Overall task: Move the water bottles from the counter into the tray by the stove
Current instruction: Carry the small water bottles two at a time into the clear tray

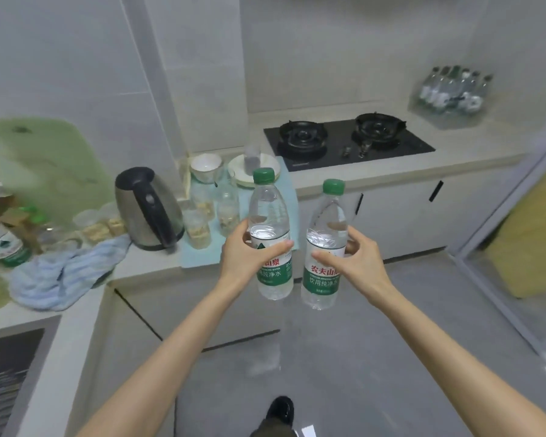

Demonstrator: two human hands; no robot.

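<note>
1. White-tiled kitchen walls are seen behind a pale L-shaped counter (391,171), into which a black glass two-burner gas stove (347,143) is set.
2. One clear plastic water bottle with a green cap, the left bottle (270,203), is held upright in mid-air in front of the counter. It is grasped round its middle by the left hand (246,257), with the thumb laid across the top of the label.
3. A second, matching bottle, the right bottle (328,212), is held just beside the first and slightly tilted. It is gripped in the same way by the right hand (353,257).
4. On the right bottle's label, red characters "农夫山" can be read on white, with "饮用纯净水" in white on the green band below. On the left bottle, only "山泉" and "纯净水" are left uncovered by the hand.
5. To the right of the stove, a clear plastic tray (423,111) is set against the wall, with several clear bottles (448,86) standing in it, well apart from the two held bottles.
6. On the left counter, a steel electric kettle with a black handle (148,209), a crumpled light-blue towel (63,272) and another green-labelled bottle (4,244) can be seen.
</note>
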